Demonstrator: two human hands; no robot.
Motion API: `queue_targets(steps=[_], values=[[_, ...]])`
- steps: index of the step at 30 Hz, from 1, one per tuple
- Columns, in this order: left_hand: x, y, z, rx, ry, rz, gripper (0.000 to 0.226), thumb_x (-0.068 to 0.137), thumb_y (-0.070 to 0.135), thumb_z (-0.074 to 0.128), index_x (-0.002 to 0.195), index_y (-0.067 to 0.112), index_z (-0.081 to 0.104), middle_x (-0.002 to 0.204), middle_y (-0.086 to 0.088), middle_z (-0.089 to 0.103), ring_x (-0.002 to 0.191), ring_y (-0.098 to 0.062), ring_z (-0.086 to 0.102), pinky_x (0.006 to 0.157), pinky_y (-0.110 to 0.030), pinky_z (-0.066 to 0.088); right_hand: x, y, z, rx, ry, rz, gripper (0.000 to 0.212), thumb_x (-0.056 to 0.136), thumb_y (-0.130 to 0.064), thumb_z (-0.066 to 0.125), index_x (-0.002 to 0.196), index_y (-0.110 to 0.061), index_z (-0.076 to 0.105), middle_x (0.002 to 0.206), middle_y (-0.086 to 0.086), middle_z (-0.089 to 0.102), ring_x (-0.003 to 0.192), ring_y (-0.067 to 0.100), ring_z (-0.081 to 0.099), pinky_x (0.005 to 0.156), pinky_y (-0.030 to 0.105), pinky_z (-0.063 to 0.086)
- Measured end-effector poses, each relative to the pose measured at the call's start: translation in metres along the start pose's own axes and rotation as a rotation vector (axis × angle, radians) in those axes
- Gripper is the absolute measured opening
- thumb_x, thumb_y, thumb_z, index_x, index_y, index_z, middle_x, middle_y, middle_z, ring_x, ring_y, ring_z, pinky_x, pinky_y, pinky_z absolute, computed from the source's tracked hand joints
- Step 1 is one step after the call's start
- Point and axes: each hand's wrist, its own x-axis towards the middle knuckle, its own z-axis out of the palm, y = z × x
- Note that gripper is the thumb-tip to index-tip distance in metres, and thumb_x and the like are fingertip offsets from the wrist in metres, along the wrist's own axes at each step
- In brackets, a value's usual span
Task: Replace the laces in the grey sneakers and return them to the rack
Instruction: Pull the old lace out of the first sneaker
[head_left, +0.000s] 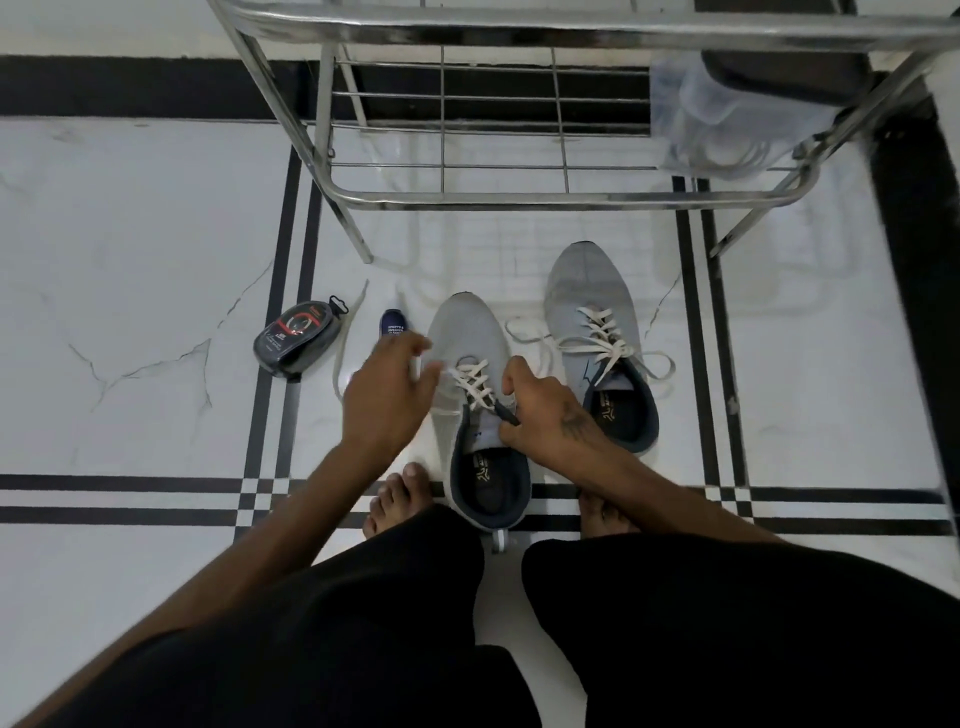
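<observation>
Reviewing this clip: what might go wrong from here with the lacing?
The right hand pinches the lace tip at the near sneaker; it may slip or skip an eyelet. The far sneaker's lace ends trail loose on the floor and could snag when it is lifted to the rack.

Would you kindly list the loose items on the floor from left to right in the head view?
Black lace packet → small blue packet → grey sneaker being laced → second grey sneaker.
</observation>
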Motion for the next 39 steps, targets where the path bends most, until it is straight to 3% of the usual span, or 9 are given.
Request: queue_targets(steps=[5, 11, 14, 20, 23, 28, 30, 34, 39], values=[[0.006, 0.038, 0.017, 0.404, -0.324, 0.35, 0.025, 0.088, 0.039, 0.064, 0.109, 0.025, 0.067, 0.111, 0.002, 0.067, 0.1, -0.023, 0.066, 0.07, -0.033, 0.048, 0.001, 0.0, 0.006, -0.017, -0.009, 0.02, 0.041, 0.08, -0.028, 0.073, 0.099, -0.022, 0.037, 0.074, -0.003, 0.054, 0.062, 0.015, 0.053, 0.056, 0.035, 0.046], [0.016, -0.005, -0.013, -0.051, -0.085, -0.067, 0.01, 0.085, 0.025, 0.073, 0.08, 0.023, 0.065, 0.081, 0.01, 0.066, 0.083, -0.015, 0.064, 0.069, -0.032, 0.047, -0.002, 0.002, 0.002, -0.019, 0.006, 0.035, 0.033, 0.082, -0.021, 0.068, 0.099, -0.019, 0.04, 0.075, 0.0, 0.054, 0.064, 0.021, 0.054, 0.059, 0.038, 0.049], [0.008, -0.037, -0.026, -0.024, 0.057, -0.176, 0.009, 0.091, 0.021, 0.067, 0.1, 0.019, 0.067, 0.103, 0.002, 0.067, 0.092, -0.02, 0.065, 0.077, -0.034, 0.049, -0.004, 0.004, 0.0, -0.009, 0.004, 0.034, 0.032, 0.082, -0.021, 0.068, 0.1, -0.019, 0.041, 0.075, -0.003, 0.053, 0.063, 0.015, 0.052, 0.055, 0.032, 0.043], [-0.001, 0.031, 0.009, 0.312, -0.261, 0.427, 0.033, 0.091, 0.04, 0.061, 0.121, 0.025, 0.063, 0.118, 0.002, 0.063, 0.099, -0.022, 0.065, 0.071, -0.033, 0.048, -0.002, 0.001, 0.002, -0.03, 0.006, 0.012, 0.038, 0.082, -0.03, 0.071, 0.102, -0.021, 0.04, 0.073, -0.006, 0.051, 0.063, 0.017, 0.052, 0.058, 0.032, 0.041], [0.006, 0.042, 0.018, 0.446, -0.292, 0.359, 0.024, 0.089, 0.039, 0.062, 0.106, 0.023, 0.067, 0.106, -0.001, 0.07, 0.097, -0.026, 0.066, 0.067, -0.03, 0.037, -0.001, 0.001, 0.003, -0.036, 0.008, 0.024, 0.04, 0.081, -0.032, 0.072, 0.102, -0.022, 0.039, 0.073, -0.004, 0.053, 0.064, 0.021, 0.054, 0.058, 0.032, 0.042], [0.012, -0.007, -0.022, -0.077, -0.067, -0.065, 0.011, 0.086, 0.029, 0.074, 0.08, 0.022, 0.068, 0.077, 0.011, 0.067, 0.077, -0.014, 0.064, 0.06, -0.025, 0.04, 0.0, 0.004, 0.003, 0.013, 0.006, 0.061, 0.034, 0.081, -0.021, 0.067, 0.101, -0.024, 0.04, 0.077, 0.002, 0.06, 0.063, 0.022, 0.061, 0.062, 0.036, 0.055], [0.009, -0.027, -0.035, 0.006, -0.01, -0.174, 0.006, 0.089, 0.024, 0.07, 0.088, 0.019, 0.066, 0.088, 0.005, 0.067, 0.085, -0.019, 0.065, 0.062, -0.027, 0.043, 0.001, 0.003, 0.003, 0.019, -0.012, 0.056, 0.036, 0.082, -0.021, 0.067, 0.103, -0.026, 0.039, 0.079, 0.002, 0.061, 0.063, 0.02, 0.06, 0.063, 0.037, 0.055], [-0.005, 0.003, -0.014, 0.265, -0.071, 0.187, 0.037, 0.09, 0.029, 0.066, 0.126, 0.021, 0.061, 0.128, -0.002, 0.055, 0.105, -0.025, 0.061, 0.075, -0.04, 0.053, 0.002, -0.001, 0.003, 0.01, -0.028, 0.036, 0.038, 0.081, -0.021, 0.068, 0.105, -0.025, 0.039, 0.082, 0.003, 0.061, 0.063, 0.021, 0.059, 0.063, 0.039, 0.056], [0.0, 0.047, 0.015, 0.443, -0.281, 0.326, 0.018, 0.088, 0.029, 0.063, 0.102, 0.02, 0.067, 0.109, -0.002, 0.065, 0.098, -0.029, 0.065, 0.065, -0.031, 0.037, 0.0, 0.0, 0.002, -0.019, -0.016, 0.022, 0.041, 0.079, -0.025, 0.071, 0.105, -0.022, 0.039, 0.081, 0.003, 0.063, 0.06, 0.02, 0.06, 0.063, 0.041, 0.056]])
